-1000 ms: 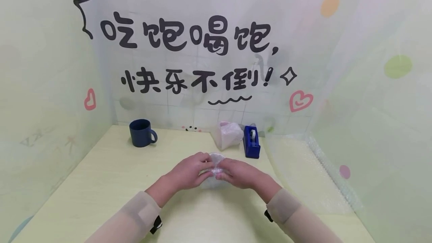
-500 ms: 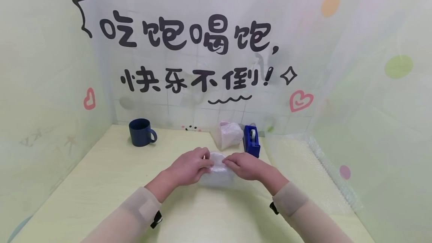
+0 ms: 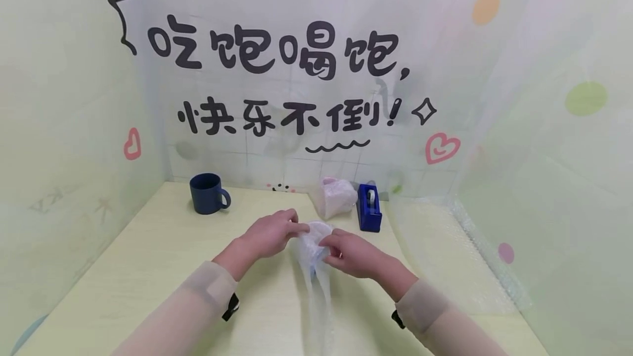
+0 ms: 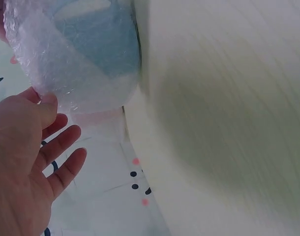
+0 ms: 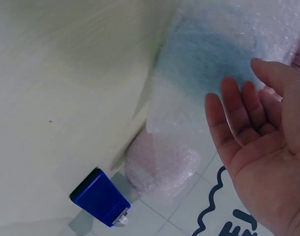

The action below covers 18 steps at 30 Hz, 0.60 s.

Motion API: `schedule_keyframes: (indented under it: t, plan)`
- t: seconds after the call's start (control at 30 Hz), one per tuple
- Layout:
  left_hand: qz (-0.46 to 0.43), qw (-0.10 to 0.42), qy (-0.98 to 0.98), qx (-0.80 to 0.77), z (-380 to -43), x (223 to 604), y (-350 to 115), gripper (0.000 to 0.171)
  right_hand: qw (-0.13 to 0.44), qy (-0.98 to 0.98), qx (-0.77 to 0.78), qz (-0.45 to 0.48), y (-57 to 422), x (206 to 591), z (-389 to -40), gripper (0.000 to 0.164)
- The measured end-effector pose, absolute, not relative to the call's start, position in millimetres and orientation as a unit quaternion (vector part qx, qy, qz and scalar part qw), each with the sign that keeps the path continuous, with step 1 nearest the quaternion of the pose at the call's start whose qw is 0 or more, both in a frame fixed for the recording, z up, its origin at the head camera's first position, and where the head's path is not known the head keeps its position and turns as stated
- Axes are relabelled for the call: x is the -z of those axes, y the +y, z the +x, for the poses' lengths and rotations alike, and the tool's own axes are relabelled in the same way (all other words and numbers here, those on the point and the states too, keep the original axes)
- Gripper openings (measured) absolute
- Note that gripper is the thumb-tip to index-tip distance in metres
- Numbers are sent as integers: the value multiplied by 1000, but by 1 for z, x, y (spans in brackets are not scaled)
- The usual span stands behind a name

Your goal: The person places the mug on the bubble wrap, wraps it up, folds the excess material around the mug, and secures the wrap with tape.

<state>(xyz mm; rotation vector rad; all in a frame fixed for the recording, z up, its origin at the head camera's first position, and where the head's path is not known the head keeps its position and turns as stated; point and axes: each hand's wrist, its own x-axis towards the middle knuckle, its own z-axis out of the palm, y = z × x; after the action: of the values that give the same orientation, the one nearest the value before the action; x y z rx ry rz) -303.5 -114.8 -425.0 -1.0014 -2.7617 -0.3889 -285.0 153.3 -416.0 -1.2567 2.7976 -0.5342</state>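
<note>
A light blue item [image 4: 98, 49] shows through clear bubble wrap [image 3: 315, 240] around it, in the middle of the table. At the upper left edge of the wrap, my left hand [image 3: 271, 233] pinches it between thumb and index finger; its other fingers [image 4: 66, 172] spread loosely. On the opposite side, my right hand [image 3: 353, 252] has loosely bent fingers right at the wrap, thumb apart from them. From the bundle, a loose strip of wrap [image 3: 318, 301] trails toward the front of the table.
Behind the bundle stands a pink item in bubble wrap [image 3: 337, 198], beside a blue tape dispenser [image 3: 369, 209]. A dark blue mug [image 3: 206, 194] is at the back left. Flat bubble wrap sheets [image 3: 445, 257] lie along the right wall.
The wrap's front part, earlier gathered at the bundle, now hangs loose toward the front. My right hand moved up and right, then back down beside the bundle; my left hand shifted slightly up.
</note>
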Motion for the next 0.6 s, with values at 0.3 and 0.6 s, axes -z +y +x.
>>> schedule_keyframes:
  t: [0.3,0.6]
  plan:
    - [-272,49,-937,215,-292,433,-106,50,-56,913,122,-386,145,426,-280,26]
    - [-268,67,-941,198,-291,436,-105,48,-56,892,113,-433,164,432,-226,53]
